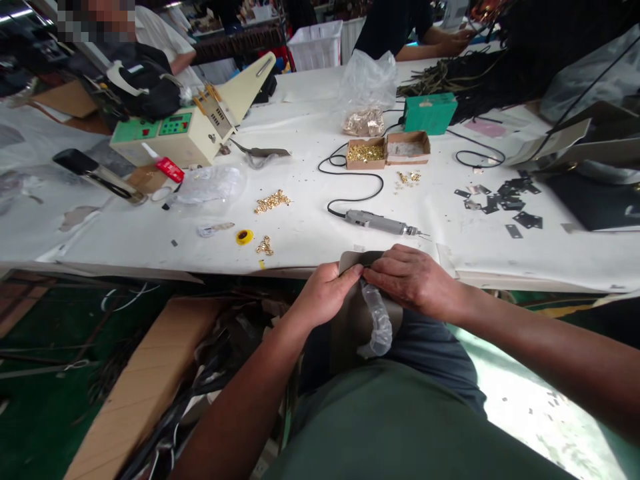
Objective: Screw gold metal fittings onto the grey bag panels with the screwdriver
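Note:
At the table's front edge, over my lap, I hold a grey-brown leather-like panel [353, 260] with a curved strip wrapped in clear plastic [379, 320] hanging from it. My left hand [323, 293] is closed on the panel's left side, thumb on top. My right hand [415, 280] grips the right side, its fingers bent over the panel close to the left thumb. Whatever lies beneath those fingertips is hidden. Just beyond my hands, a grey electric screwdriver [377, 222] lies on the white table [300, 233] with its bit pointing right.
Small gold hardware pieces [271, 201] lie left of the screwdriver, near a yellow round item [245, 237]. Behind stand small cardboard boxes [367, 155] and a green box [430, 113]. Dark metal plates [505, 197] lie right; a cream machine [170, 137] stands left. Other people work across the table.

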Demonstrator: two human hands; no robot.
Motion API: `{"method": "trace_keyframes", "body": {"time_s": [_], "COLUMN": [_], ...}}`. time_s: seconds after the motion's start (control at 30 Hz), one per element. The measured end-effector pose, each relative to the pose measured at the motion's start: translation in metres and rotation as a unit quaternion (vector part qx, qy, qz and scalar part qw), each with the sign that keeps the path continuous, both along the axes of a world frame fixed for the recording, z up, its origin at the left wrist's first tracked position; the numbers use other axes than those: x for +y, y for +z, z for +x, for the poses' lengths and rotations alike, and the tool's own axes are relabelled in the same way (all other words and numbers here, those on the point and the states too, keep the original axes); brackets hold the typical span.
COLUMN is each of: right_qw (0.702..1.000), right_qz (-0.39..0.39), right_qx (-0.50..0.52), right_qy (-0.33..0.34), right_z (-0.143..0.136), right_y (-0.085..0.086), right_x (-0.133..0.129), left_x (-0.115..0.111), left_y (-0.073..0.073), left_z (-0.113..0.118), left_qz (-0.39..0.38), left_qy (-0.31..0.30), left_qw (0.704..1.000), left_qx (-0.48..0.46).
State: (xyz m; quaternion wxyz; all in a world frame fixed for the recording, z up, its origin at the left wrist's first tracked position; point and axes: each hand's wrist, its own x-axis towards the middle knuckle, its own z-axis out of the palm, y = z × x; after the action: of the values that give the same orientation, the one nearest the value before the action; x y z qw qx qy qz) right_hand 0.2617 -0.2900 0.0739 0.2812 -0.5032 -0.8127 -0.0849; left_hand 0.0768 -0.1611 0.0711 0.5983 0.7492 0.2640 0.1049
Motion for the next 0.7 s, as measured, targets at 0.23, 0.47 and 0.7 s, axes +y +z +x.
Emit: {"method": "trace_keyframes", "body": {"time_s": [0.23, 0.47, 0.7], "right_qw": [1.000, 0.999, 0.999], "right_qz": [0.014, 0.043, 0.037], "right_qx": [-0.005, 0.018, 0.005], "right_qy": [-0.021, -0.025, 0.036], "right_z": [0.005, 0.005, 0.005], "right_y": [-0.013, -0.019, -0.003], "right_x": [-0.003, -0.005, -0.002], "left_x": [0.004, 0.003, 0.003], "left_y": [-0.006, -0.006, -0.006], "left_z": [0.004, 0.007, 0.005], "left_qz": [-0.067, -0.106, -0.185], "left_qy": [0.008, 0.001, 0.002], "left_qw": [0.998, 0.994, 0.983], "left_qx": [0.016, -0.002, -0.011]}}
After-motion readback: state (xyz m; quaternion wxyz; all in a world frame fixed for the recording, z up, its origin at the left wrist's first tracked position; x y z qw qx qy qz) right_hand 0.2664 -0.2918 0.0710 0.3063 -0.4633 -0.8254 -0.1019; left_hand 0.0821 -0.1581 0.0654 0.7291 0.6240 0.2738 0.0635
